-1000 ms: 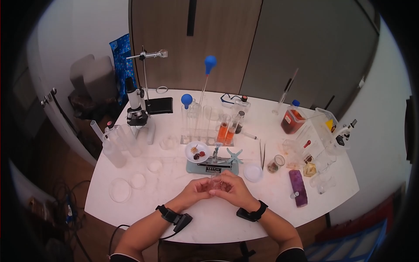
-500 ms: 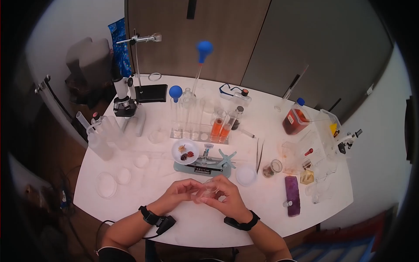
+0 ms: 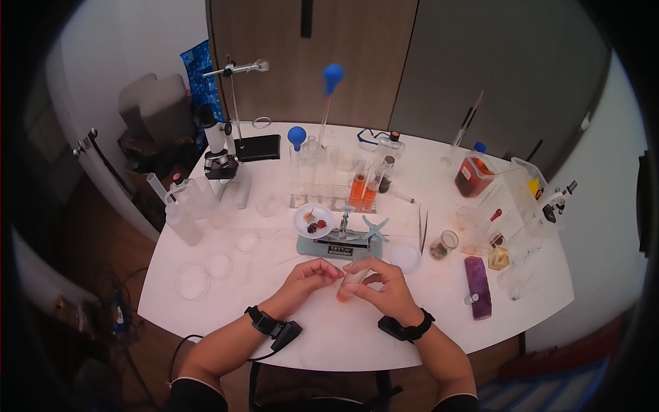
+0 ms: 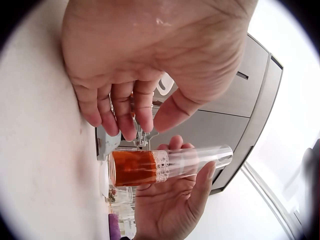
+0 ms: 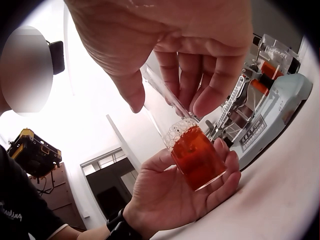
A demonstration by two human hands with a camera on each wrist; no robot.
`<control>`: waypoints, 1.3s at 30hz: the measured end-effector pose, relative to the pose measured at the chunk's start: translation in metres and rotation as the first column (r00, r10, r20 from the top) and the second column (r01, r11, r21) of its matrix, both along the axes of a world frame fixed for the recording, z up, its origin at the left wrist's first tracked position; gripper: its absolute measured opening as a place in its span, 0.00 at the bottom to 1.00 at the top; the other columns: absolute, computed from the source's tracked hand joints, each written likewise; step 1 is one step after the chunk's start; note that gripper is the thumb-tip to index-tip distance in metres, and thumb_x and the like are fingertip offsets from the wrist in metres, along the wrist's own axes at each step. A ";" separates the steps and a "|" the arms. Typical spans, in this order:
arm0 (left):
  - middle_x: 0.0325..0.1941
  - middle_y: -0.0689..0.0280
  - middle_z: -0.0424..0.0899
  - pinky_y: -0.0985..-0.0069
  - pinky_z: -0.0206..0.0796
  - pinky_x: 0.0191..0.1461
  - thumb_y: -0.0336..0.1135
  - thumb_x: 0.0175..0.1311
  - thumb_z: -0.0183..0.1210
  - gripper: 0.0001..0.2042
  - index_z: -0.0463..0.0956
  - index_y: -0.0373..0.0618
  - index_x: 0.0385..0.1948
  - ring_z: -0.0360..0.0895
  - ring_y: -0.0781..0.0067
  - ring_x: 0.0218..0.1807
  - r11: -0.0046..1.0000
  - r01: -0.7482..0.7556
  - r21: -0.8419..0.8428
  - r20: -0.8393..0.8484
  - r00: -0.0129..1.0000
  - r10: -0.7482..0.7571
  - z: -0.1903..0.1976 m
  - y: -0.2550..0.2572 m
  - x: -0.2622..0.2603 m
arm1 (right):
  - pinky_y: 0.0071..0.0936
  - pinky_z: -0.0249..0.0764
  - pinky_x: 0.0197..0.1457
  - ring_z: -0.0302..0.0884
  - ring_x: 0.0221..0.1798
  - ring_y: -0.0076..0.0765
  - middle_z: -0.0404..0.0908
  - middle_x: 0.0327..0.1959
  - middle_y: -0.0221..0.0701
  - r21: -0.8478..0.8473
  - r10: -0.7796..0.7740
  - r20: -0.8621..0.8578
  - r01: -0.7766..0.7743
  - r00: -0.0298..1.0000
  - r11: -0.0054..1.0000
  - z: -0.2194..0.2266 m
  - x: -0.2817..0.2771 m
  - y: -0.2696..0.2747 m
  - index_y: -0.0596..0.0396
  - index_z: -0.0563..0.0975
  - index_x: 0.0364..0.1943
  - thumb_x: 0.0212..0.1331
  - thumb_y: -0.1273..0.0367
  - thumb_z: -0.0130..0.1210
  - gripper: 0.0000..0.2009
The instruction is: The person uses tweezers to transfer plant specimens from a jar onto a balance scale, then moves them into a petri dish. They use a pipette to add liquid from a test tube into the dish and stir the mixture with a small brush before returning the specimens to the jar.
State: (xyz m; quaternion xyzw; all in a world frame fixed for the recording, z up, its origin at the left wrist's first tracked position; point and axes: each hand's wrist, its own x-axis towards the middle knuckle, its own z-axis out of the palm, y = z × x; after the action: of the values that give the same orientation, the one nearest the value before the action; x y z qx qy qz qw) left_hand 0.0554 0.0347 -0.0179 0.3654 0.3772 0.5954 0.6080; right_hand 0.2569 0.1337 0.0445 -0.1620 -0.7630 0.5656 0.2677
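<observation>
My right hand (image 3: 388, 287) holds a clear glass tube (image 4: 195, 160) between thumb and fingers, around its upper part. The tube leans, with orange-red liquid (image 5: 197, 157) in its lower end and a ring of bubbles on top of the liquid. Beside the tube's lower end is my left hand (image 3: 305, 287), fingers loosely bent and nothing between them. Just beyond both hands stands a pale teal balance (image 3: 336, 248). It carries a white dish (image 3: 302, 230) with small red, dark and tan dried pieces.
Behind the balance, a rack (image 3: 295, 201) holds tubes, some with orange liquid. At left stand a microscope (image 3: 218, 154) and plastic bottles (image 3: 184, 223); petri dishes (image 3: 192, 281) lie nearer. To the right are tweezers (image 3: 423, 230), a glass jar (image 3: 443, 245) and a purple block (image 3: 478, 292).
Both hands were together at the tube a second ago. My left hand has since come away from it, and the tube now stands steeper in my right hand. The head view has shifted slightly.
</observation>
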 end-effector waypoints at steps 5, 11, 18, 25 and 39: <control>0.49 0.62 0.80 0.74 0.63 0.65 0.23 0.63 0.51 0.06 0.76 0.41 0.38 0.75 0.74 0.56 1.000 -0.009 -0.009 0.074 0.997 0.010 -0.005 0.004 -0.002 | 0.19 0.73 0.46 0.78 0.49 0.22 0.82 0.48 0.30 -0.008 -0.003 0.038 0.003 0.999 1.000 0.003 0.002 0.000 0.54 0.78 0.45 0.58 0.71 0.63 0.12; 0.49 0.60 0.81 0.73 0.63 0.66 0.25 0.66 0.51 0.05 0.76 0.41 0.36 0.76 0.72 0.56 0.999 -0.018 -0.028 0.130 0.991 0.021 -0.008 0.004 -0.003 | 0.17 0.72 0.43 0.77 0.47 0.21 0.81 0.46 0.30 -0.043 -0.049 0.017 0.050 0.999 0.998 0.001 0.003 0.008 0.55 0.77 0.44 0.59 0.72 0.62 0.11; 0.48 0.60 0.82 0.71 0.64 0.67 0.28 0.69 0.48 0.07 0.76 0.41 0.35 0.77 0.69 0.56 0.998 -0.040 -0.041 0.164 0.985 0.046 -0.011 0.007 -0.005 | 0.19 0.74 0.45 0.78 0.48 0.23 0.81 0.46 0.32 -0.087 -0.063 -0.036 0.059 0.997 0.994 0.001 0.004 0.015 0.57 0.76 0.44 0.60 0.73 0.60 0.10; 0.48 0.60 0.82 0.73 0.66 0.63 0.33 0.72 0.48 0.09 0.76 0.42 0.37 0.77 0.71 0.54 0.997 -0.033 -0.063 0.077 0.996 0.037 -0.009 0.011 -0.004 | 0.27 0.75 0.55 0.79 0.51 0.29 0.80 0.46 0.35 -0.135 -0.047 -0.165 0.025 0.985 0.991 -0.001 0.004 0.016 0.58 0.75 0.45 0.59 0.75 0.59 0.10; 0.47 0.59 0.81 0.68 0.68 0.63 0.29 0.68 0.50 0.06 0.76 0.39 0.37 0.78 0.68 0.53 0.995 -0.036 -0.095 0.122 0.991 0.048 -0.006 0.008 -0.004 | 0.24 0.74 0.52 0.79 0.46 0.27 0.79 0.41 0.31 -0.166 -0.151 -0.288 0.106 0.946 0.980 0.045 0.026 0.031 0.60 0.75 0.44 0.60 0.70 0.61 0.12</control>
State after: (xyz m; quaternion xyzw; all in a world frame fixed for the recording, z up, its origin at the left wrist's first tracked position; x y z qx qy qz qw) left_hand 0.0515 0.0426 -0.0242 0.2911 0.3737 0.6115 0.6338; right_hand 0.2833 0.1644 0.0898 -0.1437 -0.6572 0.6200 0.4038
